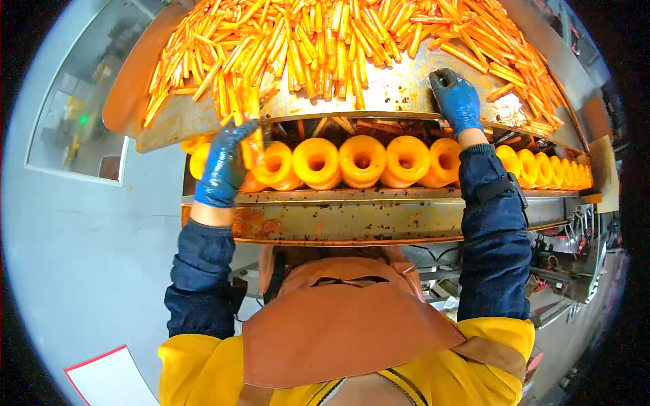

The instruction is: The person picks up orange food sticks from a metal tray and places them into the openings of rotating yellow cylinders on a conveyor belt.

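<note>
Many orange sticks (pixel 318 40) lie heaped on a metal tray (pixel 399 84). Below its front edge runs a row of orange funnel-like cups (pixel 363 161). My left hand (pixel 229 162), in a blue glove, is closed around several orange sticks (pixel 254 143) above the cups at the left. My right hand (pixel 457 99), also blue-gloved, rests on the bare part of the tray at the right, its fingers curled; whether anything is between its fingertips is hidden.
A metal ledge (pixel 352 222) with dark specks runs between the cups and my brown apron (pixel 338 331). Machine parts (pixel 565 264) stand at the lower right. A window (pixel 84 95) is at the upper left.
</note>
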